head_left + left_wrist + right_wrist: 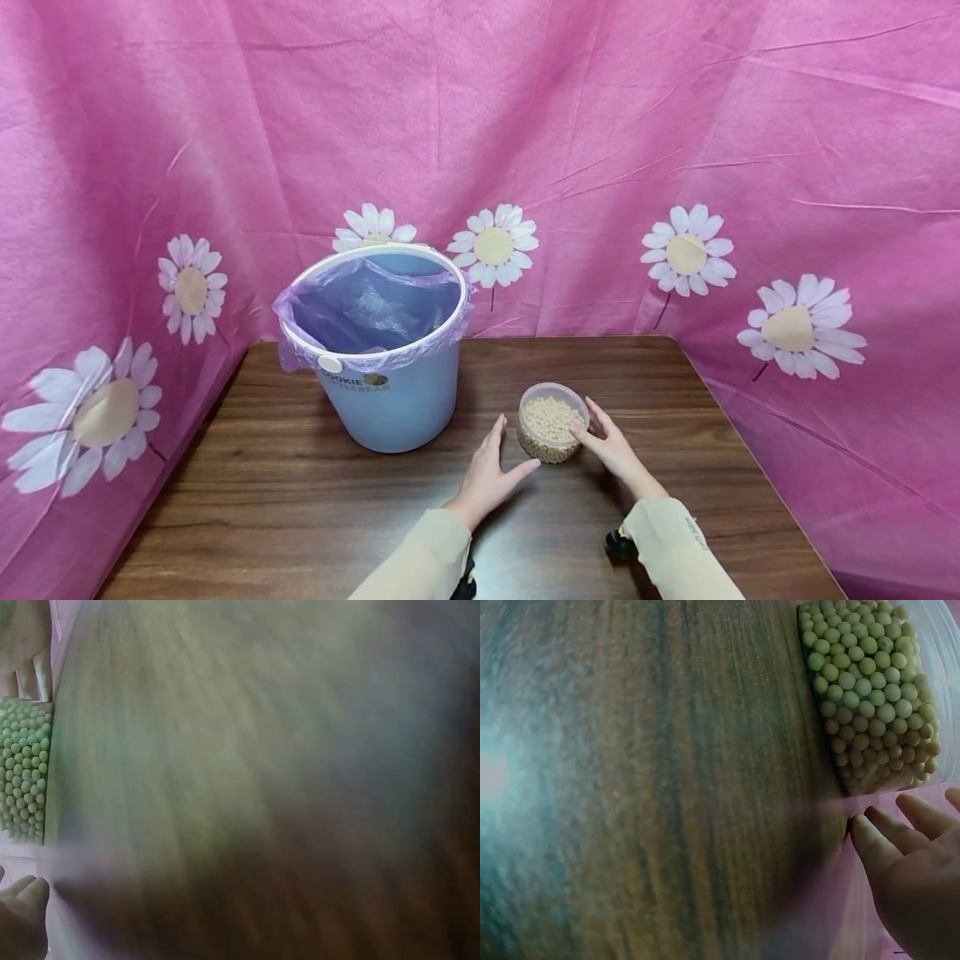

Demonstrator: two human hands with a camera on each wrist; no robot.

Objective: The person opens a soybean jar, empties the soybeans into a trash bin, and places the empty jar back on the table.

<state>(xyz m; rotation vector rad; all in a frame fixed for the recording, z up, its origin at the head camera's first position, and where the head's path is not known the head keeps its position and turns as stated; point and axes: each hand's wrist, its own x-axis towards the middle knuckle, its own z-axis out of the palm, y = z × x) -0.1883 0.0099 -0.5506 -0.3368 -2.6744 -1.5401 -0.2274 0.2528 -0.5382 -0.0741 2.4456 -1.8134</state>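
Currently, a clear round tub (550, 453) of small pale balls (551, 418) is standing upright on the wooden table (300, 517), to the right of a blue bucket (397, 408) and between the person's hands. The left hand (486, 479) is spreading its thumb and fingers wide just beside the tub, holding nothing. The right hand (611, 446) is resting its thumb and nearly straight fingers against the tub's right side. A purple bag (375, 312) is lining the bucket, and a pink daisy cloth (570, 100) is hanging behind.
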